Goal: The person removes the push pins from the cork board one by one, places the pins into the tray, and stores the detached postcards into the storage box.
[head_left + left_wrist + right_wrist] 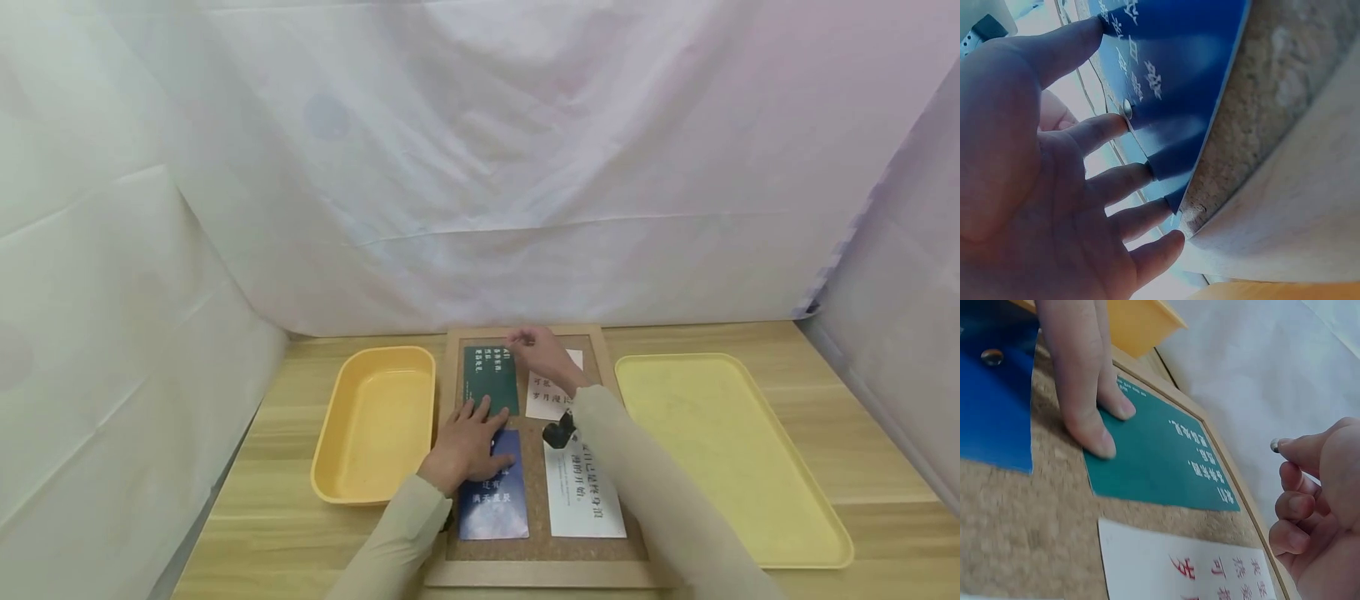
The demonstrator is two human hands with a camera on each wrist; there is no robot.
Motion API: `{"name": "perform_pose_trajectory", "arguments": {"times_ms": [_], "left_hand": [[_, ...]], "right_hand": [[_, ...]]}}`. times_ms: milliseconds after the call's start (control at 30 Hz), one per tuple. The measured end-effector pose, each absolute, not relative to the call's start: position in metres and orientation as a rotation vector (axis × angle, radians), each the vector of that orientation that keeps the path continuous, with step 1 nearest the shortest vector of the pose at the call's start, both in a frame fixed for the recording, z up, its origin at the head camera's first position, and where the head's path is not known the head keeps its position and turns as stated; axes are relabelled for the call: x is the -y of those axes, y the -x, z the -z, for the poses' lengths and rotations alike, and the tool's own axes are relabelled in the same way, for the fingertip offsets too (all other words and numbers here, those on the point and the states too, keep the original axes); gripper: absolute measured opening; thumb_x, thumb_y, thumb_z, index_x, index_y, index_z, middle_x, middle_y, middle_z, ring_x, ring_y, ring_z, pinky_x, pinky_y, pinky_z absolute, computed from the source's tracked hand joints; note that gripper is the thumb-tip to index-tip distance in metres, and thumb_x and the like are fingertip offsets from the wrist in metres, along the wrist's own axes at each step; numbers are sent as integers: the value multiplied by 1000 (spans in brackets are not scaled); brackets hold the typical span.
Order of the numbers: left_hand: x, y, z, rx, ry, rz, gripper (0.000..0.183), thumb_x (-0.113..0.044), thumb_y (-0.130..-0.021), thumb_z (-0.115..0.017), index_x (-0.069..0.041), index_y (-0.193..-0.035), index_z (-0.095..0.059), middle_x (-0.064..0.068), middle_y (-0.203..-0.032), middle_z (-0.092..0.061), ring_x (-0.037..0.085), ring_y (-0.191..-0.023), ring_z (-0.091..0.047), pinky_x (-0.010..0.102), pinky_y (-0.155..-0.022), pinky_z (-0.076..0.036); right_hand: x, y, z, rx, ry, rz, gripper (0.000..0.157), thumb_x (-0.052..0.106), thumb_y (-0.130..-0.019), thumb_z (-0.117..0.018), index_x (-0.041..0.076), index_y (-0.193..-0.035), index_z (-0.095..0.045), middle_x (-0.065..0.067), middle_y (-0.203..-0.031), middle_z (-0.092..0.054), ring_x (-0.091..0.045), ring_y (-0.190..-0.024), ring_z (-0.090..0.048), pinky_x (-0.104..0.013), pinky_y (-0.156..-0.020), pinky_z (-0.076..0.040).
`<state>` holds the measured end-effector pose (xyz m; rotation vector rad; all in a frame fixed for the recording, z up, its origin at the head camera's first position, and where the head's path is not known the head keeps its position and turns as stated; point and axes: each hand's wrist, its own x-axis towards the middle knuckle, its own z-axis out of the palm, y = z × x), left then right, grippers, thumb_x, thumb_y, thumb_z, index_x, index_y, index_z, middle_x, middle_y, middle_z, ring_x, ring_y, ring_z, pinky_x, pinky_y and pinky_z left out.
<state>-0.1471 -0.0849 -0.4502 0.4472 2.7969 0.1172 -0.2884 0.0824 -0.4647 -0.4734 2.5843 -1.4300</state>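
Note:
My left hand (465, 446) lies spread across a blue card (495, 521), its fingertips resting on the lower edge of the green card (491, 375). A metal thumbtack (992, 357) sits in the blue card. My right hand (546, 354) is raised near the green card's upper right corner; in the right wrist view it pinches a small silver thumbtack (1274, 445) between thumb and finger. Both cards lie on a wood-framed cork board (534, 492). A white card with red writing (1166, 559) lies beside the green one, partly covered by my right arm in the head view.
Another white card (577, 500) lies at the board's lower right. A deep yellow-orange tray (322, 450) stands left of the board, and a flat pale yellow tray (720, 442) lies to its right. White cloth (480, 167) hangs behind the wooden table (247, 500).

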Motion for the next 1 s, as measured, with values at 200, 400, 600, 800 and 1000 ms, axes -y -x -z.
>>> {"name": "perform_pose_trajectory", "arguments": {"times_ms": [200, 400, 600, 800, 1000], "left_hand": [[86, 148, 451, -2795, -447, -112, 74, -58, -90, -61, -23, -152, -41, 12, -160, -32, 36, -148, -27, 47, -121, -25], [87, 149, 453, -2792, -447, -102, 74, -58, -91, -61, -24, -153, -40, 11, -161, -31, 36, -148, -27, 47, -121, -25], [88, 149, 451, -2790, -441, -113, 73, -57, -91, -62, -24, -152, -41, 11, -161, -31, 36, -148, -27, 48, -121, -25], [89, 150, 451, -2792, -434, -108, 73, -56, -91, -61, -24, -153, -41, 11, -161, -30, 36, -148, -27, 48, -121, -25], [90, 150, 452, -2795, -435, -116, 72, -56, -91, -62, -23, -152, -41, 12, -161, -31, 37, -148, -27, 48, -121, -24]], "right_hand": [[-94, 287, 466, -2636, 485, 1373, 25, 26, -101, -57, 7, -112, -70, -7, -117, -68, -31, -125, -56, -53, -108, -43], [-109, 285, 464, -2659, 482, 1342, 19, 23, -100, -59, 8, -104, -71, -8, -110, -69, -30, -117, -60, -54, -105, -44], [-131, 281, 460, -2666, 453, 1297, 21, 22, -101, -57, 8, -110, -69, -9, -109, -69, -30, -112, -62, -51, -102, -46], [-150, 277, 459, -2676, 421, 1284, 24, 24, -101, -56, 6, -113, -67, -11, -116, -67, -33, -120, -58, -53, -104, -45], [-162, 276, 462, -2678, 321, 1286, 26, 25, -101, -56, 6, -115, -67, -14, -128, -63, -37, -129, -51, -56, -109, -40]]}}
